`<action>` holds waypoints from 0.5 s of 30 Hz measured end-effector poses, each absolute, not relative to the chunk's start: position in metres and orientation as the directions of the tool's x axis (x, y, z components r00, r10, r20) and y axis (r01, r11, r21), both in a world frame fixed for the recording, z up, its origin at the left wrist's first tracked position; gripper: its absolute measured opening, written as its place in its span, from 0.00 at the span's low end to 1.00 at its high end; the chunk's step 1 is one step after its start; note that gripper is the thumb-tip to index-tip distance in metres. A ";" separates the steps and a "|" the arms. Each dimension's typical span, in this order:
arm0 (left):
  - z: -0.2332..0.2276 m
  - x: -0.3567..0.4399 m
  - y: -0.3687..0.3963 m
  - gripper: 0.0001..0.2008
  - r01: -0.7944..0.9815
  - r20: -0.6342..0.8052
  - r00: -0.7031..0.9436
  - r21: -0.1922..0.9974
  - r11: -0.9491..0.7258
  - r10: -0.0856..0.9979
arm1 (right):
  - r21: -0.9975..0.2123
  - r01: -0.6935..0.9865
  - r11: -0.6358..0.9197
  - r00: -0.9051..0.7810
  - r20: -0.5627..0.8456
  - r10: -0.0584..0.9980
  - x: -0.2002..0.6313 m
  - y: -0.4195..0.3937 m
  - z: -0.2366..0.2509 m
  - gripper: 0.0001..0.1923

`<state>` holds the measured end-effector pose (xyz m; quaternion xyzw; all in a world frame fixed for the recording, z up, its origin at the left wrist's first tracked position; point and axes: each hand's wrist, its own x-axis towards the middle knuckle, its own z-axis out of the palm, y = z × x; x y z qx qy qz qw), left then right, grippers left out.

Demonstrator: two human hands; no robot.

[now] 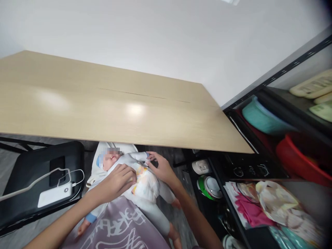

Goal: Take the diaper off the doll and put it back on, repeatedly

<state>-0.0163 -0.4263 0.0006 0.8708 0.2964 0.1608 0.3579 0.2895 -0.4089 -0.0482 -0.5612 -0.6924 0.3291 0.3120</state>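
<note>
A baby doll [145,188] in a pale grey suit lies on my lap, below the table edge, with its head toward the table. My left hand [118,181] rests flat on the doll's chest. My right hand [162,167] holds the doll's sleeve at its raised arm, fingers pinched on the cuff. A diaper with a printed front [141,173] shows between my hands. A mauve cloth with white lettering [119,224] covers my lap under the doll.
A light wooden table [103,103] spans the view above the doll. A black chair [33,180] on the left carries a white power bank [54,195] with cable. A black shelf rack [272,166] on the right holds basins, bowls and bags.
</note>
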 end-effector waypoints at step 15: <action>0.007 -0.020 -0.428 0.14 0.406 -0.058 0.823 0.756 -0.514 0.565 | -0.857 0.494 0.145 -0.486 -0.135 0.863 0.320 -0.472 0.014 0.35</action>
